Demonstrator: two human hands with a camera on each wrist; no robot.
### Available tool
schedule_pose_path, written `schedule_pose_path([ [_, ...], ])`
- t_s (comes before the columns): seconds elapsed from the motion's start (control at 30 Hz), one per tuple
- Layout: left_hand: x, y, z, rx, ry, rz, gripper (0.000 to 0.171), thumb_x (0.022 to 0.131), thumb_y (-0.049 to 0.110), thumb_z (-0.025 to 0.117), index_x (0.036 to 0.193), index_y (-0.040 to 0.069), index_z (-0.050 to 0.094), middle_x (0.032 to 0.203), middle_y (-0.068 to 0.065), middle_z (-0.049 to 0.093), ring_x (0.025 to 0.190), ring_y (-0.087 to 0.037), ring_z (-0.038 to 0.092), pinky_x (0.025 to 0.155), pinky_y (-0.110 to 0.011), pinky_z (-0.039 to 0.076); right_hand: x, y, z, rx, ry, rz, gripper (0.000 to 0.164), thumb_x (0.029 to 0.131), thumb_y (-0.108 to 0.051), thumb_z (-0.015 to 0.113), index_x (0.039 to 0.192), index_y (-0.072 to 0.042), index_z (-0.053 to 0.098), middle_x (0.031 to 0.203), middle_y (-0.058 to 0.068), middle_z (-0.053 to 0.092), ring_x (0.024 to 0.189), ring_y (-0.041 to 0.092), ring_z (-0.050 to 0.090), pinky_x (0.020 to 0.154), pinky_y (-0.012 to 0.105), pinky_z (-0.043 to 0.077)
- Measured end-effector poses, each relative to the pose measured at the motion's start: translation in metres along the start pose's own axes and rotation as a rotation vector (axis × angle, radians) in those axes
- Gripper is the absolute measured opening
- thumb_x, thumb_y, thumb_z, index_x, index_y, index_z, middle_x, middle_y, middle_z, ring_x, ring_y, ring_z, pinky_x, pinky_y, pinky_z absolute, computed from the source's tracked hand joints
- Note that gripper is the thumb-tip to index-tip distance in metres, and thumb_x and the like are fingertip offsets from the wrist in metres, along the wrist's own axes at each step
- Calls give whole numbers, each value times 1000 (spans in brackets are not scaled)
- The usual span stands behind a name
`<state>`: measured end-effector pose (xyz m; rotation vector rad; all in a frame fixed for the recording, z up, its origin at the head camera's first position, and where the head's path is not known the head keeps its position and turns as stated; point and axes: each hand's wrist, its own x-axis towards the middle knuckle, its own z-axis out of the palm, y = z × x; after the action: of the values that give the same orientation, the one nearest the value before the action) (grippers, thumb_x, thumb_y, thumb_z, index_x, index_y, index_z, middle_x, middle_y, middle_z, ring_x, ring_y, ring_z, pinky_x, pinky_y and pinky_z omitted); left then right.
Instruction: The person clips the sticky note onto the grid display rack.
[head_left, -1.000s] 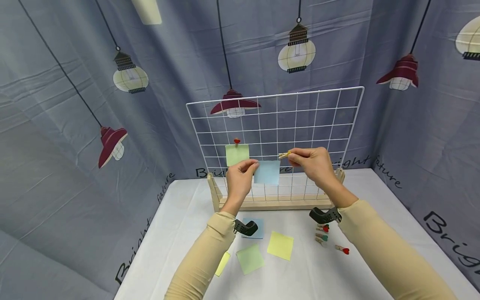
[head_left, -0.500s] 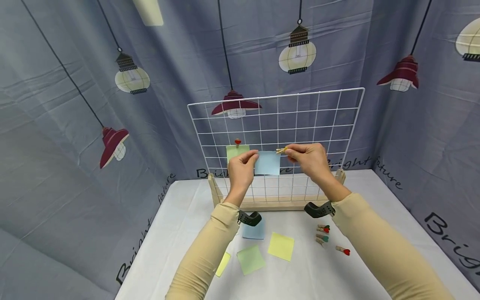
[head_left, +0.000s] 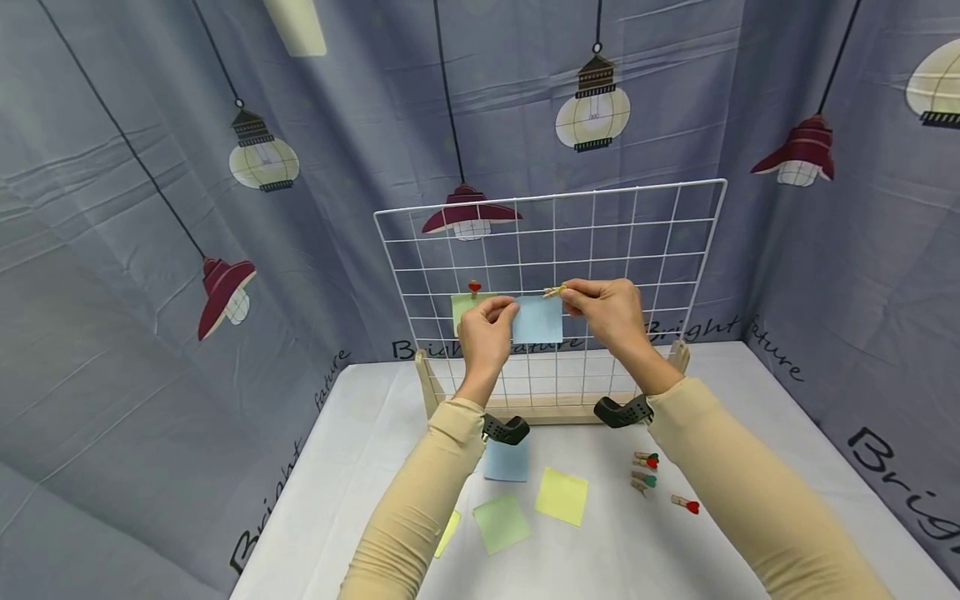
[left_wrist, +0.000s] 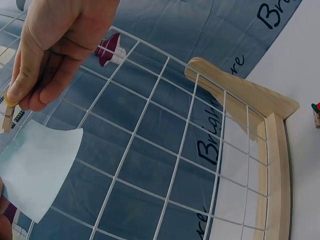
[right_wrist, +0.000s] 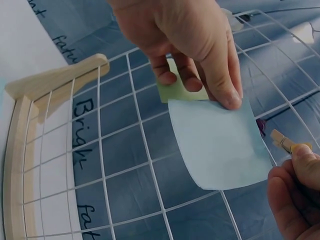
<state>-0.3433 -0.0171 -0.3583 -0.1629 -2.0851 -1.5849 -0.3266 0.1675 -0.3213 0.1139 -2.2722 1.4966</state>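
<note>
A light blue sticky note (head_left: pixel 537 321) is held up against a white wire grid (head_left: pixel 592 225). My left hand (head_left: pixel 486 332) pinches its left edge between thumb and finger. Close by the note's top edge, my right hand (head_left: pixel 609 310) pinches a small wooden clothespin (head_left: pixel 553 292) by its yellow end. In the right wrist view the clothespin (right_wrist: pixel 283 140) stands near the blue note (right_wrist: pixel 217 145), its tip apart from the paper. A green note (head_left: pixel 463 305) hangs on the grid under a clothespin with a red heart (head_left: pixel 475 286), partly hidden behind my left hand.
On the white table (head_left: pixel 360 500) lie a blue note stack (head_left: pixel 507 461), a green note (head_left: pixel 501 523), a yellow note (head_left: pixel 562 496) and another yellow note (head_left: pixel 447 533) partly behind my left sleeve. Several clothespins (head_left: pixel 645 471) lie at the right. The grid stands in a wooden base (head_left: pixel 555 411).
Both hands have risen along the grid, carrying the blue note upward. The right hand has moved left, bringing the clothespin over the note's top edge.
</note>
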Motion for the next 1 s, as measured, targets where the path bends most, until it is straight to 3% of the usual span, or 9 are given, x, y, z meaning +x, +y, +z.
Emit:
schedule_pose_path([
  [0.2,2,-1,4,9,20,-4,10,94,25,77,100,19,82,90,1,81,67,-10,65,61,-25,45,5,-1,4,12,5,-29,25,95,-20,75,114,-5,79,108,18,78,81,16,78,66,19,59],
  [0.4,3,-1,6,4,18,8,11,94,26,77,100,18,82,90,0,81,69,-10,66,63,-28,48,6,-3,8,-20,18,-67,24,95,-18,74,113,-3,79,104,18,79,77,13,76,66,20,59],
  [0.6,3,-3,6,0,16,-9,12,94,26,77,101,17,82,91,0,81,70,-11,67,62,-28,48,6,-4,11,-62,24,-105,23,96,-17,73,113,-3,79,103,19,79,84,31,78,63,21,58],
  [1.0,5,-3,9,-7,12,-21,12,95,27,77,101,19,82,93,0,81,74,-11,70,63,-26,49,7,-7,12,-127,21,-158,19,96,-11,73,109,0,80,97,21,79,79,32,77,56,11,50],
])
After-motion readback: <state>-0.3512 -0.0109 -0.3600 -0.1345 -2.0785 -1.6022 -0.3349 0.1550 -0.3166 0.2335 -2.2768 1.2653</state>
